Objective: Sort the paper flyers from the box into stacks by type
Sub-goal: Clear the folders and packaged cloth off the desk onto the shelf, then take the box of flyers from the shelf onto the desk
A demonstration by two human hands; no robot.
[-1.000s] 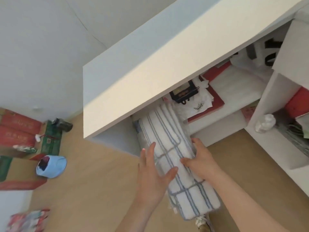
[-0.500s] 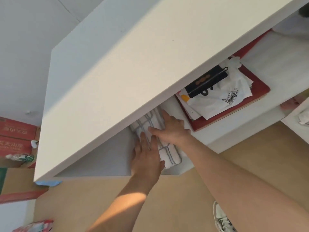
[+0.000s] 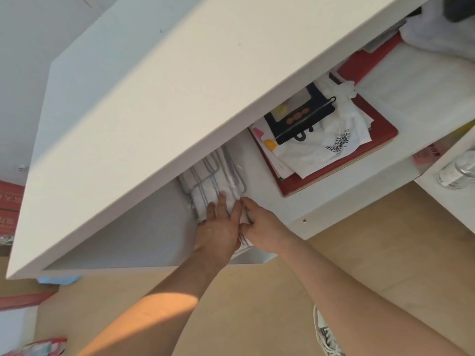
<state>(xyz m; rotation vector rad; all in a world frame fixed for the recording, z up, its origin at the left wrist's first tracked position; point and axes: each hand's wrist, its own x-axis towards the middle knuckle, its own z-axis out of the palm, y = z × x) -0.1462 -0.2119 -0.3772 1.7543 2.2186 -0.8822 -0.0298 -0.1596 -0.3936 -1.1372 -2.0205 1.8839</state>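
Pushed further in than half a second ago, the striped cloth bundle (image 3: 213,181) now lies mostly hidden under the white tabletop (image 3: 180,86), and the right hand (image 3: 262,227) has slid off its top to its near right edge. That hand's fingers curl round the edge with the thumb lying along it, so it grips the bundle. The left hand (image 3: 218,227) lies flat on top, fingers straight and pointing toward 12 o'clock, pressing down rather than clasping. Both hands touch each other at the bundle's near end, which sticks slightly past the front lip of the shelf (image 3: 257,181). At 2 o'clock from the hands, on the same shelf, a red board (image 3: 380,124) carries crumpled white papers (image 3: 321,150), one with a QR code, and a black pouch (image 3: 300,116) on top of them. Farther out at 3 o'clock, a clear bottle (image 3: 455,173) stands in a side compartment. A grey-white shoe (image 3: 326,335) shows at 5 o'clock on the tan floor (image 3: 334,278). Red cartons (image 3: 10,199) sit at the 9 o'clock edge, and a colourful printed pack (image 3: 38,346) lies at the 8 o'clock corner, well apart from both hands and too cut off to tell whether it holds flyers.
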